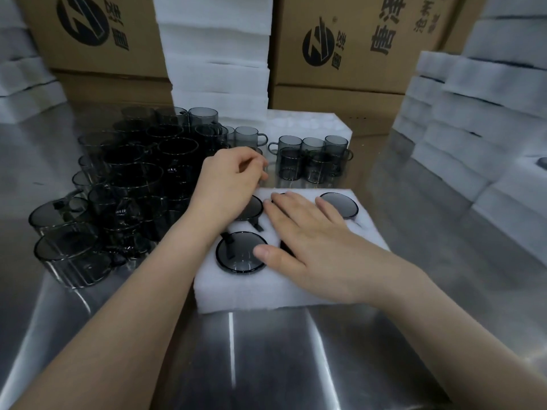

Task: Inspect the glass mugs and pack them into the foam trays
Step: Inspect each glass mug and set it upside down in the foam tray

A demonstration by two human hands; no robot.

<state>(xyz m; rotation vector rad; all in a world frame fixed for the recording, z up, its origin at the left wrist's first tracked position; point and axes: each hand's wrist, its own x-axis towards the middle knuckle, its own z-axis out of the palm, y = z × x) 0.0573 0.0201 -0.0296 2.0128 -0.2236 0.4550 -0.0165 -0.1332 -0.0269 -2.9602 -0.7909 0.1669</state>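
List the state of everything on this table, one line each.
Foam tray: flat on the table, pockets holding mugs.
Front-left mug: sunk in its pocket.
Back-right mug: sunk in its pocket.
Right hand: flat, fingers straight, on the tray.
Left hand: fingers curled at the tray's far edge; grip unclear.
Mug pile: stacked left of the tray, unpacked.
Small mugs: stacked behind the tray, unpacked.

I'm at a factory packing stn: steel bench (266, 365) under the foam tray (251, 294), batch of glass mugs (133, 179) left of it, printed cartons (340, 39) behind it, foam stacks (488, 93) behind & right of it.
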